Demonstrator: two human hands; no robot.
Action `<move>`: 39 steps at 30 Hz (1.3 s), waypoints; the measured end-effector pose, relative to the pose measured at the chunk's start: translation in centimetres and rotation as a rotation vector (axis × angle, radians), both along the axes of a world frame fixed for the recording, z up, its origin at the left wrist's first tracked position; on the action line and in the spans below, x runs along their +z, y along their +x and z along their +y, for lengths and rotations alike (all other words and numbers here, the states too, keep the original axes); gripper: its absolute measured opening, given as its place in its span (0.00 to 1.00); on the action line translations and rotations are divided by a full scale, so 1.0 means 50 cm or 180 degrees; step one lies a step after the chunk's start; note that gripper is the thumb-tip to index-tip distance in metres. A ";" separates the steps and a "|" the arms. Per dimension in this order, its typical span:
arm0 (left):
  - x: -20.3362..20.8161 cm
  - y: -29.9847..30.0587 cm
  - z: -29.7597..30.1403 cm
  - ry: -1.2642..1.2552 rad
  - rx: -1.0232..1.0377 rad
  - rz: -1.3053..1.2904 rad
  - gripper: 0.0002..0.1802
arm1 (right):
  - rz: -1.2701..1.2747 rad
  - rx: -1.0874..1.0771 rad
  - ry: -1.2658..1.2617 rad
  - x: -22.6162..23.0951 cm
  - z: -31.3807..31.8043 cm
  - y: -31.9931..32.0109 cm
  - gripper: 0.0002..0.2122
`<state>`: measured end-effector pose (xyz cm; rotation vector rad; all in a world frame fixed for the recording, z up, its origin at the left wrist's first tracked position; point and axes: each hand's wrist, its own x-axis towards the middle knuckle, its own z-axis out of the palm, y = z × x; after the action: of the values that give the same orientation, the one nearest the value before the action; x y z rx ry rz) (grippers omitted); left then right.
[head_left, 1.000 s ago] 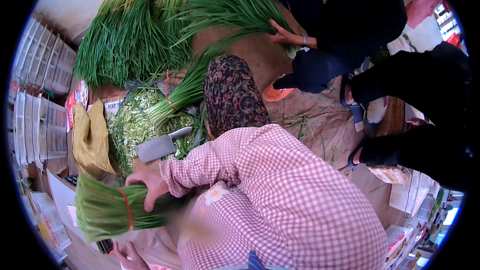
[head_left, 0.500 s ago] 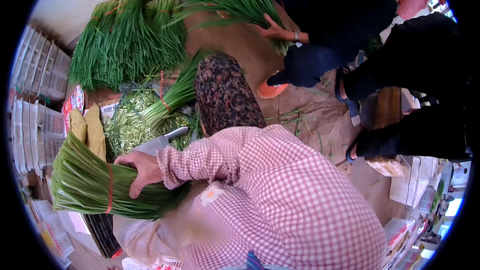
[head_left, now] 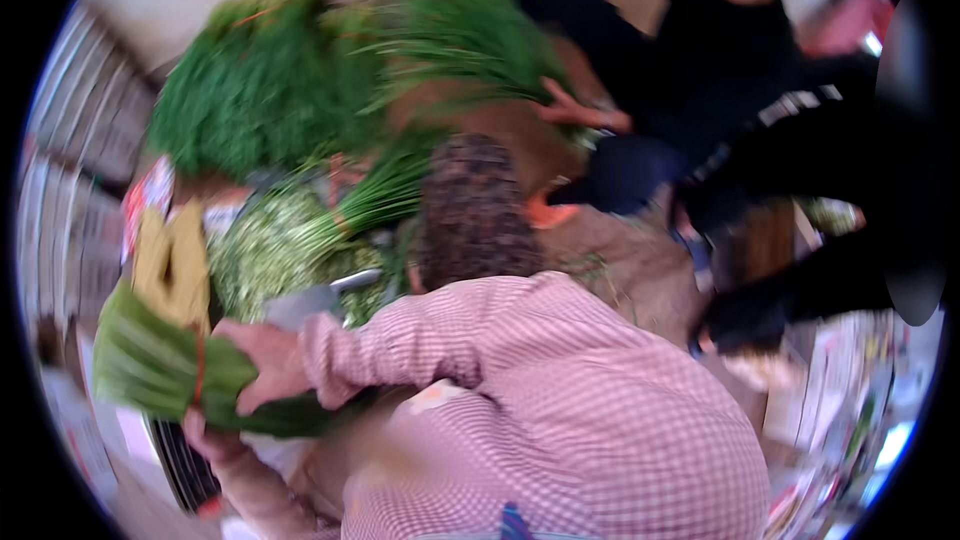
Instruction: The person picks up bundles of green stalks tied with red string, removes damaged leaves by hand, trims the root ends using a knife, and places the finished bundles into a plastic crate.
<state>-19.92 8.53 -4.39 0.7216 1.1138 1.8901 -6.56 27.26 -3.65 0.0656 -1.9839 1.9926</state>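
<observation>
- Steadying, apparently for adjustment, a leafy bundle (head_left: 150,355) near the cleaver (head_left: 303,305).
- Clasping it with right hand (head_left: 265,365); reaching underneath by the red band (head_left: 199,370) with left hand (head_left: 213,437), too blurred to judge closure.
- Calling, likely, for even two-handed support.

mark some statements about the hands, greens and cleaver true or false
1. The right hand and left hand are both on the green bunch. True.
2. The bunch's band is blue. False: it is orange-red.
3. The cleaver lies beside the chopped greens. True.
4. The right hand holds the cleaver. False: it grips the bunch.
5. The co-worker at the top is empty-handed. False: they hold long green leaves.
</observation>
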 end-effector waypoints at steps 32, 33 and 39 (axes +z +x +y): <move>-0.049 0.073 0.034 0.0082 0.0806 -0.0832 0.45 | 0.0137 -0.0830 0.1141 0.075 0.005 -0.014 0.06; -0.048 0.074 0.034 0.0128 0.0835 -0.0821 0.44 | 0.0239 -0.0893 0.1249 0.072 0.002 -0.019 0.06; -0.021 0.085 0.043 -0.0094 0.1070 -0.0513 0.38 | 0.0000 -0.0876 0.0460 0.039 0.011 -0.009 0.05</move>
<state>-15.68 10.66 -5.44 0.3728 1.2134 2.1629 -7.01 27.82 -1.71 -0.1651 -2.0111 1.6772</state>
